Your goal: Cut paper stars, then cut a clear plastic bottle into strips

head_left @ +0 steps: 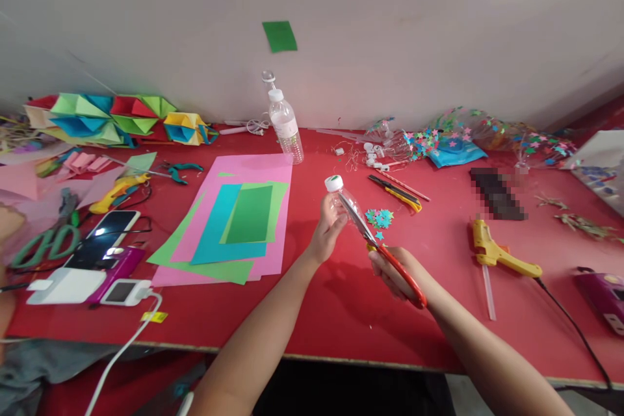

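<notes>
On the red table [341, 318] in front of you, sheets of pink, green and blue paper [234, 221] lie stacked, with an upright water bottle [286, 127] just behind them. To your right rests a yellow glue gun [502, 257]; to your left, a phone [104, 234] and folded paper shapes [112, 118].

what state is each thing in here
small bottle: capped, tilted, held by left hand
scissors: blades against small bottle, held by right hand
tall bottle: upright, capped
glue gun: lying on table, corded
phone: flat, screen up
paper sheets: stacked flat
</notes>
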### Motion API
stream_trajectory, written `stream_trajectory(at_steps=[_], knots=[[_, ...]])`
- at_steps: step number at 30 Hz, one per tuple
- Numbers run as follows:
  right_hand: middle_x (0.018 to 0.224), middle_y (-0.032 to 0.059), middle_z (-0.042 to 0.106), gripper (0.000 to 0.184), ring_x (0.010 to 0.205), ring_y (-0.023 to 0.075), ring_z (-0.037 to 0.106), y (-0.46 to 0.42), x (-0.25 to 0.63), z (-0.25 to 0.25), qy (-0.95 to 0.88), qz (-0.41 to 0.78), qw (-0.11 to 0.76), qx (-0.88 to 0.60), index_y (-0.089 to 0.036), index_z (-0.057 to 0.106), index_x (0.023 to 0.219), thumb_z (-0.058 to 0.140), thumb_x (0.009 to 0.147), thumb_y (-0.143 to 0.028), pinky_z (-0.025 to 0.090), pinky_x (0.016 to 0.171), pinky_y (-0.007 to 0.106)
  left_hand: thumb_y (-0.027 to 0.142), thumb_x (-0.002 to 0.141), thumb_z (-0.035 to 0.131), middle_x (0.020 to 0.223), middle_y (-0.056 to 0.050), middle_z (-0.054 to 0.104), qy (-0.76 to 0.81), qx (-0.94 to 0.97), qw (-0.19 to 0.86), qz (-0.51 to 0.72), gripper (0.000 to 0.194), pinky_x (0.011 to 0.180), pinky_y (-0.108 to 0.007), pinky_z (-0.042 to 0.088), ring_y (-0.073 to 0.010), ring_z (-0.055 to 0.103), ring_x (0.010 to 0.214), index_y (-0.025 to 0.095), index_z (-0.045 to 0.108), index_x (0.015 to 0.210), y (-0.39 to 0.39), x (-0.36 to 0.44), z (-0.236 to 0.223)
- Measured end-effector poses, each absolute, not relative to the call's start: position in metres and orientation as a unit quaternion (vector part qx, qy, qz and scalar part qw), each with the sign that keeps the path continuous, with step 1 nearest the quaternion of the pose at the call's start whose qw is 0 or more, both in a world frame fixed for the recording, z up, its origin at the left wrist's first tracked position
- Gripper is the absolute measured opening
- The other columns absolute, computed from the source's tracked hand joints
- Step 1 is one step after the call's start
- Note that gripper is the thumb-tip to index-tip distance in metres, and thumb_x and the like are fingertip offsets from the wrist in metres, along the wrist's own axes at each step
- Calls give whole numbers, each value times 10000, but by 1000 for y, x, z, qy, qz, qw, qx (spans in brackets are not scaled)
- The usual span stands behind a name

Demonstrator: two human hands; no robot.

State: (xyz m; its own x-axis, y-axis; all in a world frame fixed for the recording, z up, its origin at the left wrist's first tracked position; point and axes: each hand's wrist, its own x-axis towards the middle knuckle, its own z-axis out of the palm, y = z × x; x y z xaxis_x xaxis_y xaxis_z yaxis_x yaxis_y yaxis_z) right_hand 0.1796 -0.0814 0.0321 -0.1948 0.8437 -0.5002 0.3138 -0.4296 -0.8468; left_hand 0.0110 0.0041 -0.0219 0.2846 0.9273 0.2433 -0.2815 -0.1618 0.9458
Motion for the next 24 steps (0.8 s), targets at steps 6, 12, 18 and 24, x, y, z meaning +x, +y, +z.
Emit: stream_trajectory(at_steps=[6, 12, 18, 24], knots=[[331, -97, 349, 567, 259, 67, 331, -82, 179, 36, -489, 595, 221, -599, -227, 409, 604, 576, 735, -753, 257, 318, 204, 554, 884, 552, 1312, -117, 532, 300, 562, 564, 525, 604, 1103, -446, 332, -272, 489, 1271, 239, 326, 1347, 6, 9, -25], [324, -94, 350, 540, 260, 75, 346, -79, 182, 32, -504, 602, 228, -575, -227, 426, 609, 562, 774, -722, 263, 331, 214, 483, 896, 576, 1258, -82, 575, 293, 537, 580, 538, 520, 1058, -385, 383, -240, 526, 1229, 273, 378, 1329, 5, 10, -25], [339, -76, 419, 538, 279, 87, 385, -75, 187, 22, -527, 634, 227, -518, -196, 533, 665, 515, 823, -710, 339, 353, 217, 483, 837, 647, 1183, -49, 604, 324, 380, 632, 593, 459, 990, -364, 431, -216, 571, 1152, 296, 474, 1219, 15, 7, -26], [342, -80, 426, 423, 321, 96, 422, -63, 187, 4, -497, 538, 357, -580, -197, 534, 667, 622, 779, -595, 419, 437, 236, 491, 779, 689, 971, -56, 662, 288, 271, 702, 593, 467, 902, -378, 474, -197, 655, 919, 216, 527, 1121, 25, 3, -23]])
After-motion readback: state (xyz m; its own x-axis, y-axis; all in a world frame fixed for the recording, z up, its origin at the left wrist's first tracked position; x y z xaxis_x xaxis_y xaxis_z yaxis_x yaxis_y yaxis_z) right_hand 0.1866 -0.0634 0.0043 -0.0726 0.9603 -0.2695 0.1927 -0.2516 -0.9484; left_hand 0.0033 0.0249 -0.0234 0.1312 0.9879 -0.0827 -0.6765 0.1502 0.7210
